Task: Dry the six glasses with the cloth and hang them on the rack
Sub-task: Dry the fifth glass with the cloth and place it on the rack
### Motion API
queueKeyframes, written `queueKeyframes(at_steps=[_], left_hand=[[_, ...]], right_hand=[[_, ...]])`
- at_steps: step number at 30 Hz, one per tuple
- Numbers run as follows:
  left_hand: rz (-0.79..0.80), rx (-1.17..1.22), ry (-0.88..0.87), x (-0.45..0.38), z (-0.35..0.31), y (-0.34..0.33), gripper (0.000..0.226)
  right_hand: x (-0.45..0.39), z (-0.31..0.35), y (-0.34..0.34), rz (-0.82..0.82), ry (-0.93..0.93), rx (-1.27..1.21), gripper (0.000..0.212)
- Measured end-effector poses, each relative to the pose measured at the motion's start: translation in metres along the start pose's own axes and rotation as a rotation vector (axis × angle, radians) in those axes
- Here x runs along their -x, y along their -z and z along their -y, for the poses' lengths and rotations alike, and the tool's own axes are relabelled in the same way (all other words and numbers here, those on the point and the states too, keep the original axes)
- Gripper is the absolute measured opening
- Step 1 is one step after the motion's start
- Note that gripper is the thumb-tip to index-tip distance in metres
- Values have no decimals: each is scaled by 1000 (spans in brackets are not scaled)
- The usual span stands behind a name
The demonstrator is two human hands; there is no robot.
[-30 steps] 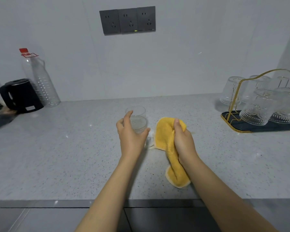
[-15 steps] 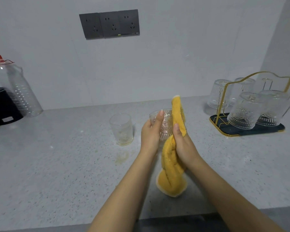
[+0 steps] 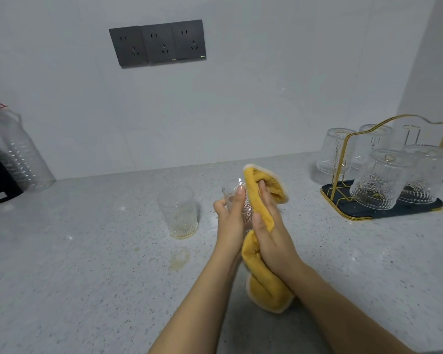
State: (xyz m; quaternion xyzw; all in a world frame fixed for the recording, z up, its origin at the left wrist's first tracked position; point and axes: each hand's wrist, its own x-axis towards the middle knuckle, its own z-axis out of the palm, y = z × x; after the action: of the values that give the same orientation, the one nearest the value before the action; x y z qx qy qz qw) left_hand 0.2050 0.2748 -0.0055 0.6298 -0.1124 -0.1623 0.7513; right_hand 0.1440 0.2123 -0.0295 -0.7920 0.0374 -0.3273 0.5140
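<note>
Left hand (image 3: 230, 221) grips a glass (image 3: 237, 200) up off the counter (image 3: 87, 264), tilted with its rim pointing up and away toward the wall. Right hand (image 3: 271, 231) clutches the yellow cloth (image 3: 261, 277), which runs lengthwise along the glass's side, tail hanging down. Another glass (image 3: 178, 212) stands upright just left; four hang upside down on the rack (image 3: 348, 172).

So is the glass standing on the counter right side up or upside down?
Right side up: the glass rests on its base on the counter, open rim on top.
</note>
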Motion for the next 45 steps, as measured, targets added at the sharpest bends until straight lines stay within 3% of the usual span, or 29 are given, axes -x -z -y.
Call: queueKeyframes(at_steps=[2,5,6,8,11,13,16,18,20,22,24,27,29,31,34,36,38,41,45], left_hand=[[26,-34,-21,3,2,0,48],[85,-112,-50,8,6,0,43],[87,-107,-50,7,7,0,45],[59,-82,-30,5,6,1,48],[22,-49,-1,1,5,2,42],[42,-67,-1,4,5,2,43],[89,-104,-10,9,7,-1,46],[98,-70,-23,10,6,-3,43],[50,-17,-7,8,3,-2,49],[-19,19,7,5,1,0,51],[-29,53,25,3,2,2,48],[83,53,60,8,7,1,40],[114,14,53,10,11,-1,46],[87,49,36,8,11,-1,58],[62,271,73,1,10,4,95],[63,338,106,-1,11,7,103],[90,300,111,5,7,7,88],[177,237,135,9,10,1,49],[154,130,76,9,4,-2,60]], right_hand=[[-6,-3,2,-34,-74,-58,61],[-16,-9,9,-76,-406,-188,69],[-14,-9,10,-76,-436,-177,71],[-5,-3,4,-79,-243,-69,73],[2,1,-7,-47,69,72,52],[-1,1,-6,-64,21,11,55],[-13,-2,7,-82,-353,-161,78],[-17,-7,14,-49,-540,-223,80],[-9,0,12,-26,-464,-204,66],[1,1,2,-10,-244,-95,77],[4,1,-2,3,-152,-75,72],[-9,1,8,-27,-342,-181,70],[-19,4,18,-53,-574,-281,80],[-18,11,20,-60,-648,-326,75],[2,16,11,18,-486,-216,59],[12,19,5,32,-351,-126,58],[5,22,9,16,-361,-134,58],[-12,26,23,-63,-585,-276,61],[-11,29,24,-103,-662,-339,64]])
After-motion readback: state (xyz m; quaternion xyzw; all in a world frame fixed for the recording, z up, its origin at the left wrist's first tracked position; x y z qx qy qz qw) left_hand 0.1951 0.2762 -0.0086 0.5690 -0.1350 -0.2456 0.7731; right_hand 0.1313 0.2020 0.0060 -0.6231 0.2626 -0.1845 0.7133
